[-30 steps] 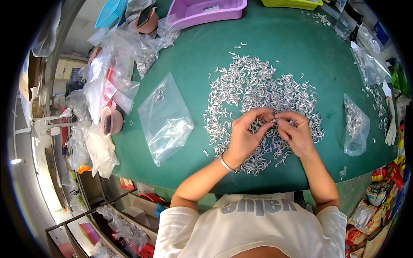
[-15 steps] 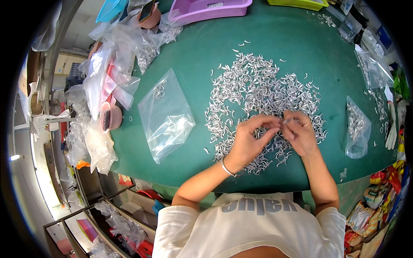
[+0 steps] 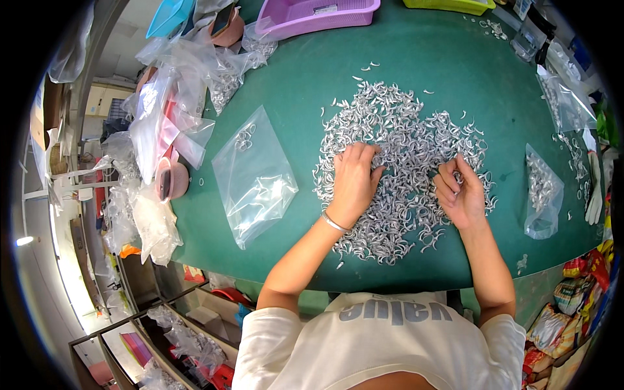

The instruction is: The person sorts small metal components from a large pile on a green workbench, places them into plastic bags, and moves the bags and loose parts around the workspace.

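A broad pile of small silvery curved metal pieces [image 3: 409, 143], many crescent- or ring-like, lies on the green table. My left hand [image 3: 354, 182] rests palm down at the pile's left side. Its thumb stands apart from the bent fingers, whose tips touch the pieces; nothing shows in its grasp. Over the pile's right side is my right hand [image 3: 465, 198], turned partly palm up with curled fingers. A silvery glint shows between its thumb and fingers, too small to make out. Left of the pile, a clear plastic bag [image 3: 253, 188] lies flat, with several rings near its top.
At the right lies a clear bag of metal pieces [image 3: 541, 192]. A purple basket [image 3: 318, 16] and a yellow-green tray [image 3: 448, 6] sit at the far edge. Plastic bags [image 3: 153, 123] crowd the left side, next to a pink container [image 3: 174, 179]. A glove [image 3: 593, 188] lies far right.
My hands, which were together over the middle of the pile, have parted. The left has moved left and farther out, down onto the pieces; the right has shifted slightly right.
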Action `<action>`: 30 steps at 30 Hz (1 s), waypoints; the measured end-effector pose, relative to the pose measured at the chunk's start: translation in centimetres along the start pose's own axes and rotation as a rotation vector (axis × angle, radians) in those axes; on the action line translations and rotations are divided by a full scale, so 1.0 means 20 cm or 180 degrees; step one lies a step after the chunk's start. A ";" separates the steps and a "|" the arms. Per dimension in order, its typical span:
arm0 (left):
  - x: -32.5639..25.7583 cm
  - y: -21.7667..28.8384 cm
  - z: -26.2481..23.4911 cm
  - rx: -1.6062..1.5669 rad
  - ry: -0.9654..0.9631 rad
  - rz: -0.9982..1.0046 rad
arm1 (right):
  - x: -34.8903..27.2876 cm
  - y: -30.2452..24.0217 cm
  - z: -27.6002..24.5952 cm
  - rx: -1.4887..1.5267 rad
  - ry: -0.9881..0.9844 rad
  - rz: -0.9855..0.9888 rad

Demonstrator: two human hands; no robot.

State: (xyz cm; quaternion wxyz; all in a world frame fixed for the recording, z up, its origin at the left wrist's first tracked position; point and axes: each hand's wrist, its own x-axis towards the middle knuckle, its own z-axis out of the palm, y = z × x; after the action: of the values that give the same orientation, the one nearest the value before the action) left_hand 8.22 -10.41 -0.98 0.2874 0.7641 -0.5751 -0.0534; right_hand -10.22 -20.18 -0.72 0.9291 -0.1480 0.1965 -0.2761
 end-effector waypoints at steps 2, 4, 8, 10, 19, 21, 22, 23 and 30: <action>0.00 0.01 -0.01 0.0034 -0.0009 0.0046 | 0.00 0.00 -0.01 -0.0007 0.0028 0.0000; 0.00 0.01 -0.02 0.0043 -0.0107 0.0132 | 0.00 0.00 -0.02 -0.0064 0.0034 0.0003; -0.01 0.01 -0.01 0.0257 -0.0087 0.0152 | 0.00 0.00 -0.01 -0.0051 0.0112 0.0022; 0.00 0.01 -0.01 0.0346 -0.0067 0.0247 | 0.00 0.01 -0.01 -0.0062 0.0118 0.0020; -0.04 0.00 -0.06 -0.0754 0.0599 -0.0283 | -0.01 0.01 0.05 -0.1191 0.0234 0.0096; -0.05 0.03 -0.09 -0.0553 0.0571 -0.0142 | -0.02 0.03 0.06 -0.1716 0.0140 0.0071; -0.04 0.02 -0.09 -0.0360 0.0638 0.0074 | -0.03 0.03 0.06 -0.1859 0.0115 0.0056; -0.03 0.01 -0.09 -0.0166 0.0707 0.0298 | -0.04 0.04 0.06 -0.2003 0.0087 0.0031; -0.04 0.09 -0.17 -0.1901 -0.0264 -0.1477 | -0.04 0.05 0.08 -0.2518 0.0084 0.0112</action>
State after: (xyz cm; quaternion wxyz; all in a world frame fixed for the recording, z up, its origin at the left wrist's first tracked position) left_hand 7.87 -8.62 2.50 0.4541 0.7538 -0.3570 -0.3132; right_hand -9.66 -18.60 0.59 0.8024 -0.4875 0.3022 -0.1650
